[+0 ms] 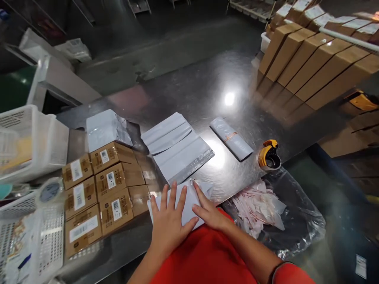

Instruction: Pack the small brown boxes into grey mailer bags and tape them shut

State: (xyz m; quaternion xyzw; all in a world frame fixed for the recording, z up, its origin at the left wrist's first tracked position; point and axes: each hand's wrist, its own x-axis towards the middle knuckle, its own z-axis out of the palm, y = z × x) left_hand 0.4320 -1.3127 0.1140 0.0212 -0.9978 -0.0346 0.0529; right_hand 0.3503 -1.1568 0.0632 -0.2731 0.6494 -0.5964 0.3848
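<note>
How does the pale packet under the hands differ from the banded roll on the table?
The packet has both hands on it, the left hand spread and the right hand at its other side; no hand touches the roll.
The roll has an orange band around it; no band shows on the packet.
The packet looks broad, the roll long and narrow.
Both are pale with a smooth surface.

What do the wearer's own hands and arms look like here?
The left hand and right hand are ungloved, and the visible forearms are uncovered. A red sleeve with a dark edge shows on the right arm; no left sleeve is visible.
</note>
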